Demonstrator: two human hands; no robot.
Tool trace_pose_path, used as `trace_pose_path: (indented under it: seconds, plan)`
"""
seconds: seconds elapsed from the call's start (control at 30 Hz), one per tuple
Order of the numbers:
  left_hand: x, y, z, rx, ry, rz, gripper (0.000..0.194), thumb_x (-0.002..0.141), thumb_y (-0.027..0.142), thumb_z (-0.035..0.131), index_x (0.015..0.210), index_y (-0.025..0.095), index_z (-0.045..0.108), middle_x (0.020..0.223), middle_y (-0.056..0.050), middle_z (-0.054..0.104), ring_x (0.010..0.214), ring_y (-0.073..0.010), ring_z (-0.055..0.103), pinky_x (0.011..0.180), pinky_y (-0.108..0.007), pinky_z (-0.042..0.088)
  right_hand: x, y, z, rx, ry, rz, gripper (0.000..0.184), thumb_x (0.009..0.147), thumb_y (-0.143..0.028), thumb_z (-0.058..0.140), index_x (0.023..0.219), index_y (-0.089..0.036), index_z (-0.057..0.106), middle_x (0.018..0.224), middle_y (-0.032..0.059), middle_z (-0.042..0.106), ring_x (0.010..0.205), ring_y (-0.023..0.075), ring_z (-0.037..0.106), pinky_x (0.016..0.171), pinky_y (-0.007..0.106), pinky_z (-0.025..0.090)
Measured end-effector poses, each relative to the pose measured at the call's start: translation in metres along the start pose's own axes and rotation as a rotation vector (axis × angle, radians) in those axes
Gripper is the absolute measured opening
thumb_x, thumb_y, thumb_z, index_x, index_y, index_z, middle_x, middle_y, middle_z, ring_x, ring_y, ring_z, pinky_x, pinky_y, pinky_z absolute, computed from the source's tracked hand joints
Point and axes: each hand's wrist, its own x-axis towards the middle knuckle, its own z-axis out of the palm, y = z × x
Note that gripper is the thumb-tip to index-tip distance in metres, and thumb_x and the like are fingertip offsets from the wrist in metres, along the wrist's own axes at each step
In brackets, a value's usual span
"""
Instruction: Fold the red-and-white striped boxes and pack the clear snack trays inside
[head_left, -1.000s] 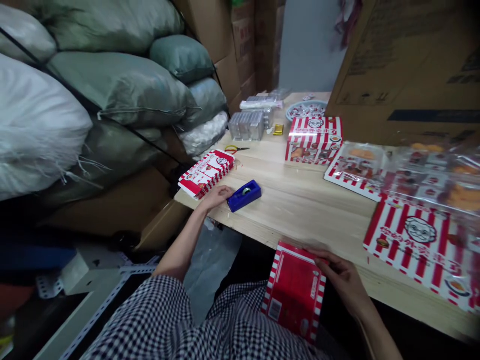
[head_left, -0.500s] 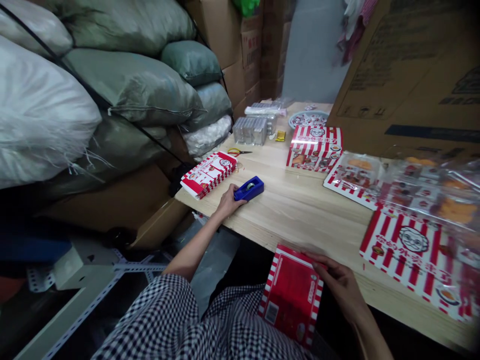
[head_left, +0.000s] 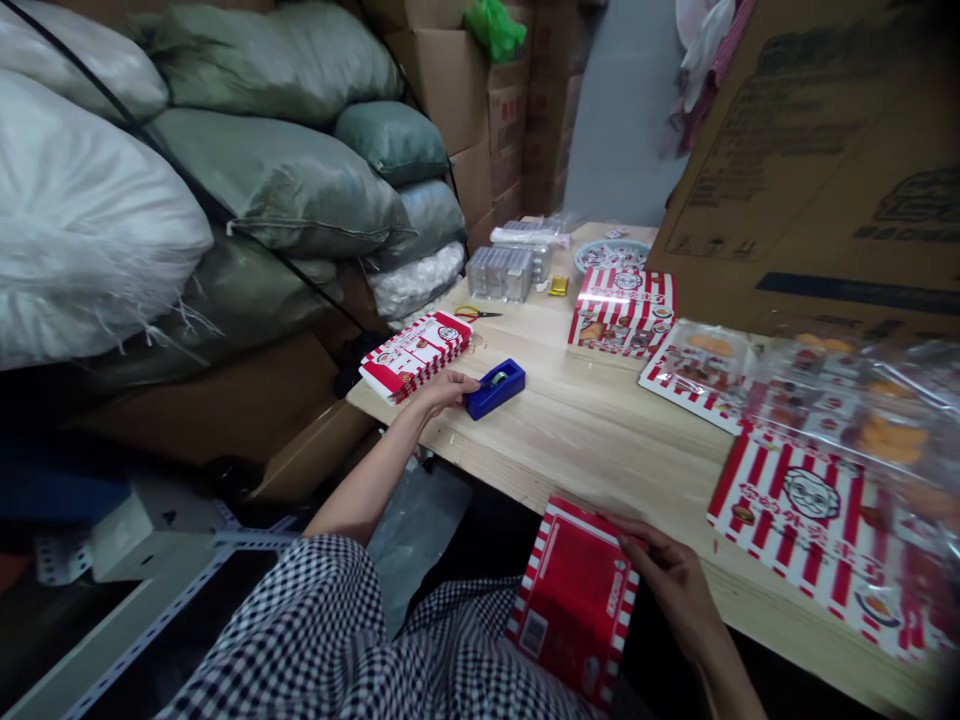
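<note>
My right hand (head_left: 664, 565) grips the edge of a flat red box (head_left: 574, 600) with striped borders and a barcode. The box is tilted over my lap, just off the table's front edge. At the near left end of a blue tape dispenser (head_left: 495, 388) is my left hand (head_left: 448, 390), its fingers pinched together at the cutting end. What lies between those fingertips is too small to make out. A roll of tape (head_left: 498, 379) sits inside the dispenser. Just behind my left hand lies a stack of folded red-and-white cartons (head_left: 416, 352).
Yellow-handled scissors (head_left: 476, 313) and clear plastic packs (head_left: 500, 273) lie farther back. A striped box (head_left: 622, 312) stands before a bowl (head_left: 581, 262) of small packets. Bagged food sets (head_left: 832, 400) cover the right side, below a large cardboard box (head_left: 817, 190). Stuffed sacks (head_left: 277, 180) are piled left.
My left hand went from beside the dispenser to holding its end, then to a pinch at the cutting end. The dispenser shifted slightly away from me. My right hand kept the red box.
</note>
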Motion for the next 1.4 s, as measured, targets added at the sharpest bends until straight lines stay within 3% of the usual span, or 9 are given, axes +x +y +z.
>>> trace_pose_path:
  seconds: [0.3,0.53,0.67,0.77,0.93,1.07,1.13,1.23,1.4]
  plan:
    - [-0.018,-0.024,-0.003,-0.217,0.036,0.046,0.041,0.066,0.046,0.082,0.085,0.011,0.072,0.097,-0.015,0.075,0.091,-0.0224,0.070,0.082,-0.037,0.058,0.003,0.006,0.000,-0.041,0.051,-0.020,0.040,0.077,-0.057,0.076,0.100,-0.025,0.080,0.114,0.0112,0.077,0.112,0.0350,0.069,0.101,0.048,0.052]
    - [-0.031,-0.058,0.016,-0.175,0.261,0.163,0.035,0.068,0.043,0.080,0.070,0.013,0.062,0.110,-0.013,0.071,0.093,-0.0184,0.066,0.089,-0.036,0.055,0.009,-0.004,0.009,-0.164,0.020,-0.127,0.032,0.080,-0.053,0.076,0.086,-0.022,0.076,0.106,0.0108,0.077,0.103,0.0304,0.069,0.096,0.042,0.053]
    - [-0.050,-0.052,0.022,-0.076,0.410,0.249,0.026,0.072,0.036,0.076,0.067,0.015,0.062,0.109,-0.012,0.068,0.102,-0.0212,0.061,0.091,-0.034,0.051,0.003,-0.017,0.015,-0.144,0.046,-0.166,0.025,0.083,-0.047,0.075,0.084,-0.022,0.074,0.107,0.0111,0.077,0.104,0.0297,0.069,0.097,0.044,0.052]
    - [-0.077,-0.031,0.038,-0.036,0.456,0.333,0.018,0.077,0.033,0.072,0.077,0.017,0.065,0.109,-0.009,0.065,0.107,-0.0212,0.058,0.088,-0.030,0.049,-0.007,-0.040,0.017,-0.119,0.220,-0.283,0.016,0.085,-0.039,0.074,0.088,-0.024,0.072,0.106,0.0100,0.076,0.103,0.0280,0.069,0.095,0.044,0.053]
    - [-0.143,0.024,0.105,-0.102,0.273,0.462,0.013,0.088,0.033,0.067,0.088,0.020,0.067,0.082,-0.001,0.066,0.080,-0.0152,0.061,0.079,-0.026,0.049,-0.009,-0.073,0.029,-0.186,0.526,-0.577,0.008,0.090,-0.026,0.069,0.096,-0.026,0.073,0.113,0.0094,0.073,0.108,0.0274,0.068,0.096,0.045,0.053]
    - [-0.183,0.053,0.167,-0.312,0.024,0.430,0.011,0.086,0.032,0.073,0.087,0.021,0.068,0.078,0.000,0.069,0.073,-0.0148,0.065,0.072,-0.026,0.052,0.001,-0.071,0.041,-0.322,0.538,-0.721,0.014,0.092,-0.020,0.064,0.100,-0.028,0.072,0.118,0.0090,0.071,0.109,0.0275,0.068,0.087,0.044,0.058]
    - [-0.188,0.058,0.188,-0.433,-0.082,0.368,0.027,0.084,0.031,0.076,0.108,0.024,0.065,0.077,0.001,0.069,0.070,-0.0150,0.067,0.072,-0.027,0.054,0.005,-0.068,0.045,-0.358,0.500,-0.747,0.015,0.093,-0.019,0.063,0.102,-0.028,0.071,0.119,0.0092,0.070,0.109,0.0269,0.069,0.079,0.040,0.059]
    - [-0.180,0.055,0.204,-0.567,-0.133,0.277,0.068,0.082,0.029,0.077,0.141,0.029,0.042,0.078,0.003,0.070,0.070,-0.0146,0.068,0.074,-0.028,0.054,0.007,-0.067,0.047,-0.368,0.487,-0.745,0.021,0.094,-0.020,0.062,0.113,-0.028,0.066,0.119,0.0091,0.071,0.110,0.0258,0.069,0.085,0.041,0.060]
    - [-0.168,0.045,0.209,-0.609,-0.072,0.241,0.065,0.083,0.029,0.077,0.137,0.027,0.041,0.078,0.003,0.071,0.072,-0.0133,0.068,0.076,-0.026,0.053,0.007,-0.071,0.046,-0.423,0.491,-0.765,0.041,0.095,-0.019,0.062,0.134,-0.031,0.057,0.123,0.0075,0.069,0.114,0.0250,0.067,0.096,0.042,0.057]
